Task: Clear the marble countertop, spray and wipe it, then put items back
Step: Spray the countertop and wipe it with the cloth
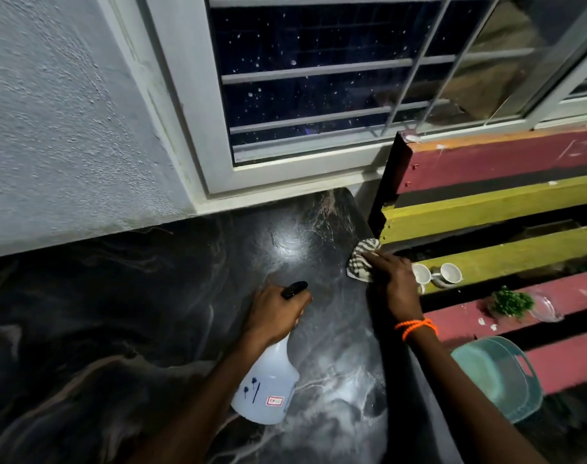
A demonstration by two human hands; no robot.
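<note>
The dark marble countertop [124, 329] with pale veins fills the lower left and middle of the view, bare of items. My left hand [275, 313] grips the black trigger head of a white spray bottle [268, 386], held tilted just above the marble. My right hand [394, 283] presses a striped black-and-white cloth [362, 259] onto the countertop's right edge, beside the bench. An orange thread bracelet circles that wrist.
A slatted wooden bench [506, 202] painted red and yellow stands right of the counter. On it rest two white cups [449, 274], a small green plant [509, 301], a clear glass dish [546, 308] and a teal plastic basket [499, 376]. A barred window [319, 78] and textured wall lie behind.
</note>
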